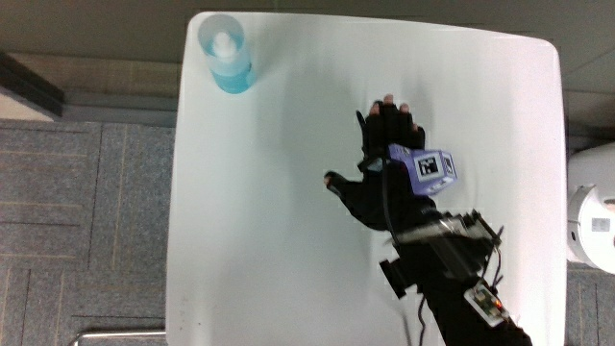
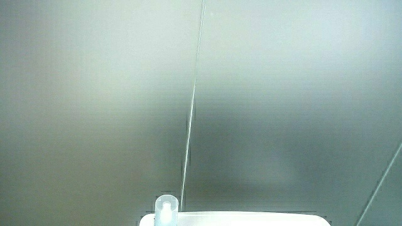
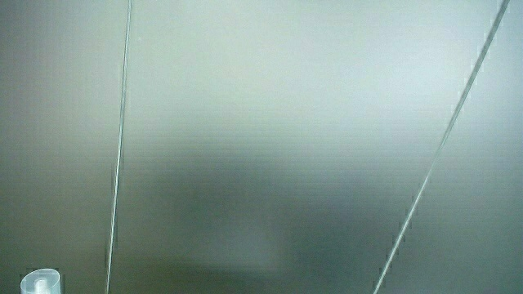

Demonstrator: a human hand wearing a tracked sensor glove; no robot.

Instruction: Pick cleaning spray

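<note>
A blue cleaning spray bottle [image 1: 225, 56] with a clear cap stands at a corner of the white table [image 1: 288, 240], farther from the person than the hand. The gloved hand [image 1: 382, 159] hovers over the middle of the table, well apart from the bottle. Its fingers are spread and hold nothing. A patterned cube sits on its back. In both side views only the bottle's cap shows [image 2: 166, 207] [image 3: 39, 282] against a pale wall; the hand is out of those views.
Grey carpet floor [image 1: 77, 211] surrounds the table. A white rounded object [image 1: 591, 216] stands on the floor beside the table's edge, nearer to the person than the bottle.
</note>
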